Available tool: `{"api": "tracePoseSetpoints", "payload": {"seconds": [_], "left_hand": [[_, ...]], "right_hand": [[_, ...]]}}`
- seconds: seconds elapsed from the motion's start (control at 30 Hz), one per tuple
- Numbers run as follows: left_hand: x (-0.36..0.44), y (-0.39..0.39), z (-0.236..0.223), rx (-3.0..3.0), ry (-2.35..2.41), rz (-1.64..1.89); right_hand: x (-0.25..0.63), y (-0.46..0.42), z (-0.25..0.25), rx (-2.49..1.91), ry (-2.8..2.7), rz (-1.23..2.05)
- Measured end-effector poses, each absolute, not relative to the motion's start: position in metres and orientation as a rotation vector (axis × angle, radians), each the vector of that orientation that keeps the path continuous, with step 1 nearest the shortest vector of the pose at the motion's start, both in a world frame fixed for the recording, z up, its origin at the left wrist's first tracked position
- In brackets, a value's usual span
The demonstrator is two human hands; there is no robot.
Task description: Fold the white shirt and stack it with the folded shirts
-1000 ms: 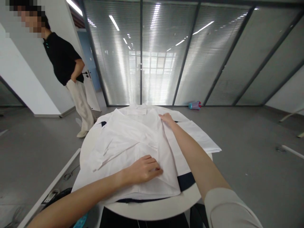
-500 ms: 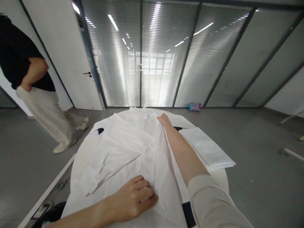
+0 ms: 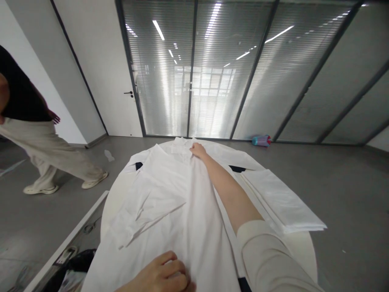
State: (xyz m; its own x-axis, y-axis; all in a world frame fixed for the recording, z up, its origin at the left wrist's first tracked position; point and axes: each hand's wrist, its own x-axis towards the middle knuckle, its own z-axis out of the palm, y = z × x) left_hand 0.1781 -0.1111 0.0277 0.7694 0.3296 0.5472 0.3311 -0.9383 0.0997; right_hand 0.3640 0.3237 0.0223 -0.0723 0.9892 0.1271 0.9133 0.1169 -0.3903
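A white shirt [image 3: 170, 178] lies spread over a round table, its collar [image 3: 181, 142] toward the far edge. My right hand [image 3: 198, 150] reaches far across and is closed on the cloth just below the collar, pinching a lengthwise fold. Near the bottom of the view, my left hand [image 3: 167, 272] has its fingers curled onto the lower part of the same fold; the fingertips are partly hidden. One sleeve [image 3: 154, 215] lies bent across the shirt's left side.
Folded white cloth [image 3: 282, 198] overhangs the right edge of the pale round table [image 3: 305, 251]. Dark patches show beside the shirt. A person in a black top and light trousers [image 3: 51, 142] walks at left. A blue and red object [image 3: 261, 140] lies by the glass wall.
My right hand has drawn the fold leftward toward the collar's middle. My left hand sits lower in view. The view has shifted, and the person at left is farther left.
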Motion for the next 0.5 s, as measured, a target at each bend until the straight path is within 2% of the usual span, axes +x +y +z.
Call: {"api": "tracePoseSetpoints", "payload": {"seconds": [0.2, 0.5], "left_hand": [[0.177, -0.120, 0.022, -2.961, -0.597, -0.877], [0.175, -0.121, 0.005, -2.937, -0.591, -1.088]], "right_hand": [[0.353, 0.315, -0.002, -1.804, -2.161, 0.273], [0.350, 0.314, -0.004, -1.702, -2.205, 0.179]]}}
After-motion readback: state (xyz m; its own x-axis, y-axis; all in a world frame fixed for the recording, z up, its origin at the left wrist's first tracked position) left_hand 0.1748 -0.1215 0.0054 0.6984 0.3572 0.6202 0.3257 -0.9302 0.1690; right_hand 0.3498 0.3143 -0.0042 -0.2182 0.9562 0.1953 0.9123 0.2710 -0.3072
